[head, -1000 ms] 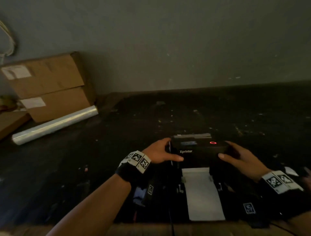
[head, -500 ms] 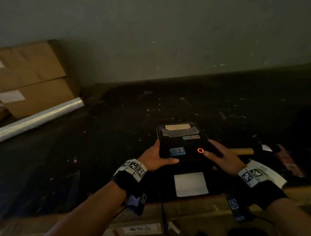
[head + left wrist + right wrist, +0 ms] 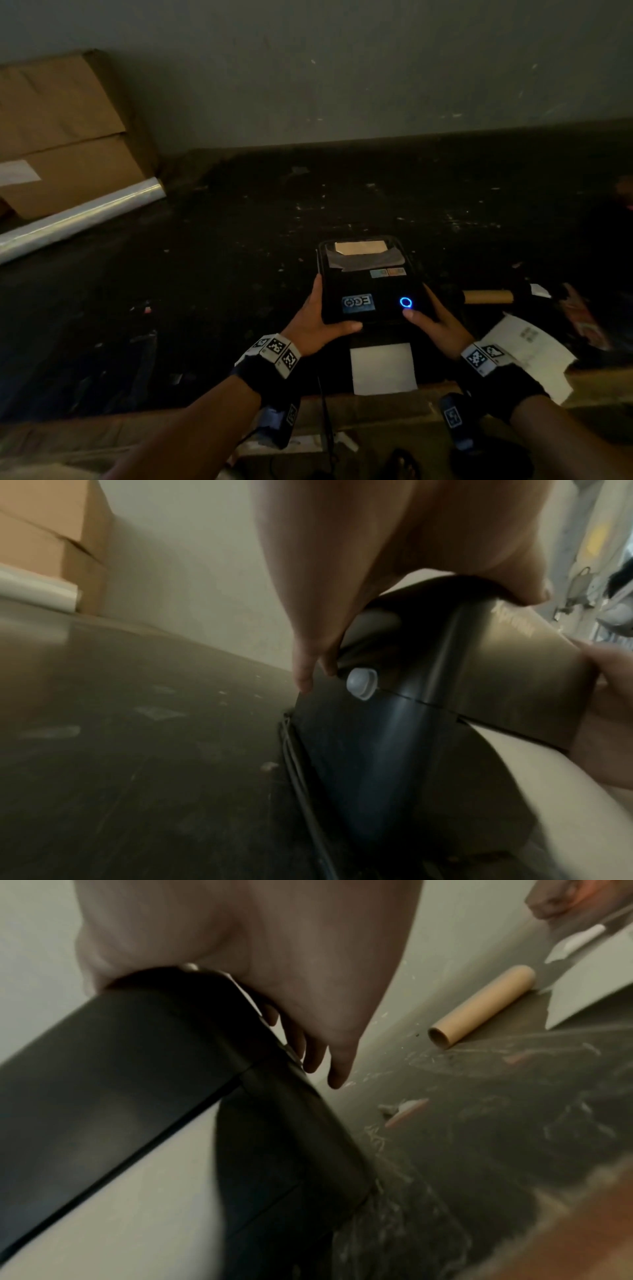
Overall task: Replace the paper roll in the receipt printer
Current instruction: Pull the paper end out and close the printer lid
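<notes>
**Head view: both hands clasp the printer**

Head view, from the left: cardboard boxes (image 3: 65, 137) stand against the wall, a clear film roll (image 3: 78, 219) lying before them on the dark surface (image 3: 205, 274). The left hand (image 3: 318, 325) grips the receipt printer (image 3: 366, 281) by its left side, thumb on the lid. A blue ring light (image 3: 406, 302) glows on top. White paper (image 3: 383, 368) hangs from its front. The right hand (image 3: 435, 322) grips the right side. A cardboard core (image 3: 488, 296) lies just right.
</notes>
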The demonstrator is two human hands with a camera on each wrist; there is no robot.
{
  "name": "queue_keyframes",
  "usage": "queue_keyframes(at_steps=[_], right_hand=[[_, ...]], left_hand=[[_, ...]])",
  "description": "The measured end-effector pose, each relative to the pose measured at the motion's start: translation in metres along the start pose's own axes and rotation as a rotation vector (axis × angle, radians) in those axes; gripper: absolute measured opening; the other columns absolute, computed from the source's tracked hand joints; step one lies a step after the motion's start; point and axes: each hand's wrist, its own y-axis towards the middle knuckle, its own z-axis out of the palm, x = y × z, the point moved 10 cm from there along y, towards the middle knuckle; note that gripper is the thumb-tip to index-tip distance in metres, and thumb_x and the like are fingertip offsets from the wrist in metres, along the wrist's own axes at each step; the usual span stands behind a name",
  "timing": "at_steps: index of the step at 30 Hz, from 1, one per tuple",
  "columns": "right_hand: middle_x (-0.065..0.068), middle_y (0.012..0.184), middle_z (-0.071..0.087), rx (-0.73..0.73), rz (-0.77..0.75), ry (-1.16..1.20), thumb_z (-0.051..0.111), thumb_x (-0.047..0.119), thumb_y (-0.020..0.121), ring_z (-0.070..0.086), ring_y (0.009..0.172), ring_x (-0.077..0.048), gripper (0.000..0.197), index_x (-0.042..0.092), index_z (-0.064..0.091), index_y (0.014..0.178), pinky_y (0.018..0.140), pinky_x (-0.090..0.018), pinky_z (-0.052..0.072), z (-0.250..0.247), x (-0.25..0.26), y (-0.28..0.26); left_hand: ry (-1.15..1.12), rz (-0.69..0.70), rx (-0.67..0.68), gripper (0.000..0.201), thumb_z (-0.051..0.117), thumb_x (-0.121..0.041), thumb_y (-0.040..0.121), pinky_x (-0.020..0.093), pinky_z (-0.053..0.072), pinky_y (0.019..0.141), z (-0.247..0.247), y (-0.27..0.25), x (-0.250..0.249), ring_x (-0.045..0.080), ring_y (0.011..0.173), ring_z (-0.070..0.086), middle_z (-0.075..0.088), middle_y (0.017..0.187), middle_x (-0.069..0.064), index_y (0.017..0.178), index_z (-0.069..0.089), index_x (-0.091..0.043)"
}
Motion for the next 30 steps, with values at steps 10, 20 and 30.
queue_keyframes(at_steps=[10, 20, 30], right_hand=[[-0.002, 0.154, 0.021, -0.007, -0.013, 0.091, 0.059, 0.038, 0.083, 0.02, 0.14, -0.026, 0.071, 0.039, 0.019, 0.142, 0.112, -0.044, 0.018, 0.003, -0.001, -0.003], [0.001, 0.155, 0.02, -0.041, -0.03, 0.004, 0.061, 0.049, 0.078, 0.018, 0.141, -0.026, 0.072, 0.048, 0.021, 0.138, 0.115, -0.052, 0.015, 0.0, -0.01, 0.005], [-0.002, 0.153, 0.024, -0.02, -0.058, 0.099, 0.058, 0.034, 0.085, 0.024, 0.138, -0.025, 0.068, 0.037, 0.022, 0.142, 0.11, -0.039, 0.02, 0.004, -0.001, 0.0]], left_hand=[[-0.004, 0.012, -0.022, 0.119, 0.075, -0.039, 0.071, 0.039, 0.02, 0.115, -0.001, 0.002, 0.006, 0.018, 0.144, 0.021, 0.018, 0.158, 0.0, 0.146, -0.016, -0.032], [-0.031, 0.036, -0.017, 0.116, 0.076, -0.035, 0.072, 0.04, 0.02, 0.115, -0.002, 0.003, 0.005, 0.018, 0.144, 0.02, 0.018, 0.157, -0.001, 0.146, -0.014, -0.033], [-0.03, 0.045, -0.021, 0.119, 0.077, -0.045, 0.065, 0.049, 0.021, 0.118, -0.001, 0.007, 0.011, 0.017, 0.144, 0.02, 0.019, 0.157, -0.002, 0.144, -0.012, -0.042]])
